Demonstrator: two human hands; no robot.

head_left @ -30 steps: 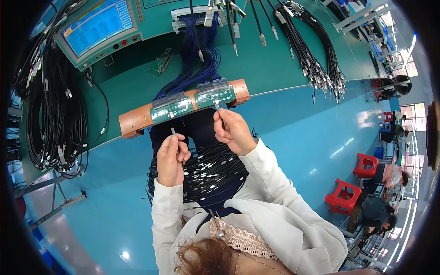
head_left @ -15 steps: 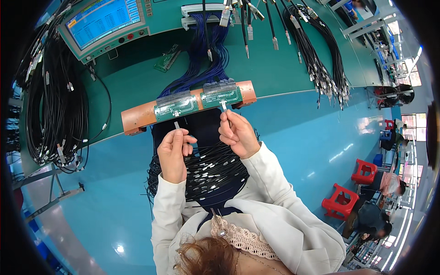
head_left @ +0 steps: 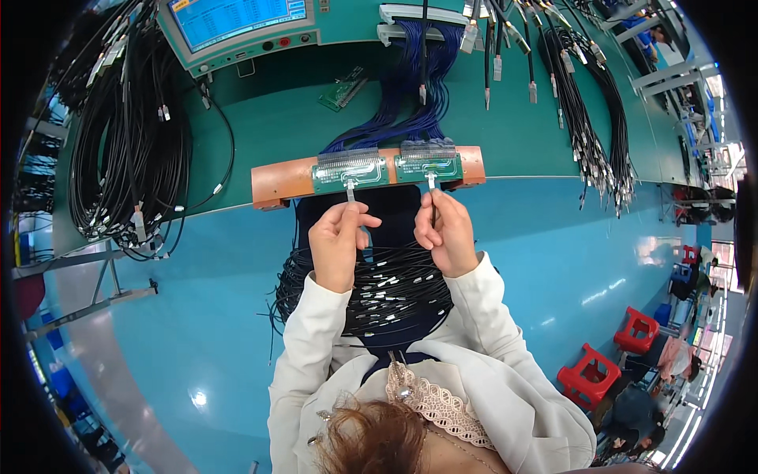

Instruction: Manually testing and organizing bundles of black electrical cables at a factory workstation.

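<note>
Two cable plugs are going into the test boards at once: the left hand (head_left: 339,241) is pinching a small metal plug (head_left: 350,189) and pressing it up into the left green board (head_left: 347,170), while the right hand (head_left: 444,233) is pinching a second plug (head_left: 431,183) at the edge of the right green board (head_left: 430,164). Both boards are sitting side by side on an orange block (head_left: 276,180) at the near edge of the green bench (head_left: 276,110). Judging by this, one cable is just being connected, and most of the work is waiting: a thick bundle of black cables (head_left: 379,292) is lying across the lap beneath the wrists. Blue wires (head_left: 410,103) are running from the boards back toward a tester with a blue screen (head_left: 237,20), and more black cables are hanging in coils (head_left: 126,150) to the left.
</note>
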